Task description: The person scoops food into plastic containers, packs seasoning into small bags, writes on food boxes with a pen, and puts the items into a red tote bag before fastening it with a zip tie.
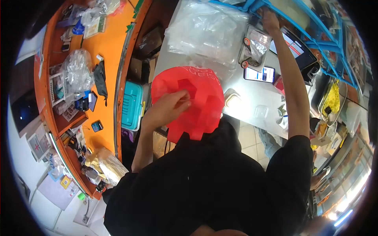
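My left hand (168,110) is closed in a pinch on a red bag (202,114) with pale lettering, which hangs in front of my chest. The bag looks thin and soft, and its handle part is bunched at my fingers. My right hand (270,20) reaches far forward to the blue metal rack (311,33) at the table's far end; its fingertips are too small and hidden to read. Just below that hand lies a clear plastic tray (258,41) with orange-handled scissors (246,41) at its side.
A stack of clear plastic bags (206,29) covers the far part of the white table (252,98). A lit phone (259,74) and a dark screen (293,49) lie to the right. A teal box (132,105) stands left, beside an orange counter (106,74) with clutter.
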A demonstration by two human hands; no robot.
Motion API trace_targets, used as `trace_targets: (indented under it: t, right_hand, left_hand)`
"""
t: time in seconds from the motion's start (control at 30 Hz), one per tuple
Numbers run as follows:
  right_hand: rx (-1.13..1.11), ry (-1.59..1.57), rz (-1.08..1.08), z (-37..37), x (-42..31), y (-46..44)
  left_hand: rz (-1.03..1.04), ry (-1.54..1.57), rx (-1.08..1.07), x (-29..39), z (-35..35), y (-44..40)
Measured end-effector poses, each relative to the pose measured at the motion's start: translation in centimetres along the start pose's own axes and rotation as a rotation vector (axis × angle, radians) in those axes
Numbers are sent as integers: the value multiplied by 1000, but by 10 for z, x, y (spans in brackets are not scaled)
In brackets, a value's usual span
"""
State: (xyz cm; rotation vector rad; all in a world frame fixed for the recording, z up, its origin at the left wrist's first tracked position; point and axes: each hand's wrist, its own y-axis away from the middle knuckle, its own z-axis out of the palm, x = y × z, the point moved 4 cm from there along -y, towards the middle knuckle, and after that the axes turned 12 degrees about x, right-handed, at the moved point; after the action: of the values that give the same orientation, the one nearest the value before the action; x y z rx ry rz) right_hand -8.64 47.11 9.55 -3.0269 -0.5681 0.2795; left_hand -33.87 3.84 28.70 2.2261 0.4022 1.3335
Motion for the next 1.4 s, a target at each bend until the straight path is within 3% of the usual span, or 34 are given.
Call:
trace_targets:
  t: [0.07, 0.13, 0.17, 0.2, 0.27, 0.37, 0.43, 0.5, 0.57, 0.6, 0.63, 0.67, 0.73, 0.8, 0.87, 0.97, 1.07, 1.17, 1.27, 1.4]
  right_hand:
    - [135, -38, -72, -24, -8, 13]
    - [170, -106, -178, -28, -11, 24]
    - [232, 18, -291, -22, -7, 28]
    - [228, -51, -268, -29, -7, 30]
    - [240, -292, -199, -58, -14, 40]
    - [274, -937, -125, -127, -34, 73]
    - [278, -1075, -129, -183, -47, 117]
    - [301, -505, -48, -230, -55, 172]
    - [190, -1092, 201, -254, -73, 223]
    - [39, -1923, 566, -257, -99, 247]
    - [-11, -1939, 671, -256, -117, 270]
    - [-57, -1952, 774, -248, -130, 291]
    - [-404, -1674, 527, -229, -156, 318]
    - [-594, -1319, 309, -218, -193, 338]
    - [-547, -1387, 232, -195, -220, 350]
    - [-260, -1240, -65, -182, -246, 349]
    - [-123, -1069, -144, -168, -261, 352]
    - [-54, -815, -123, -153, -262, 358]
    - [-217, -656, -102, -137, -257, 365]
    - [-384, -688, -170, -133, -253, 370]
  left_hand:
    - [-4, -132, 30, -13, 6, -8]
    - [96, -18, 5, -27, 6, -14]
    - [144, 40, -10, -30, 6, -15]
    - [15, 157, -27, -30, 6, -15]
    - [-248, 388, -62, -23, 8, -12]
    - [-17, 312, -94, -28, 6, -16]
    - [-118, 508, -109, -23, 4, -11]
    - [-175, 676, -174, -29, 5, -5]
    - [-171, 815, -297, -41, 6, -4]
    - [-143, 727, -281, -39, 5, -2]
    - [-116, 637, -269, -33, 3, 0]
    - [-85, 547, -259, -29, 3, 0]
    - [17, 224, -219, -30, 12, 0]
    - [84, -13, -169, -35, 23, -1]
    - [118, -170, -110, -40, 31, -4]
    - [73, -358, -150, -42, 33, -8]
    - [137, -256, -151, -61, 36, -10]
    - [-1, -189, -212, -50, 28, -7]
    - [-165, 50, -320, -54, 19, -2]
    - [-79, 247, -363, -55, 16, 0]
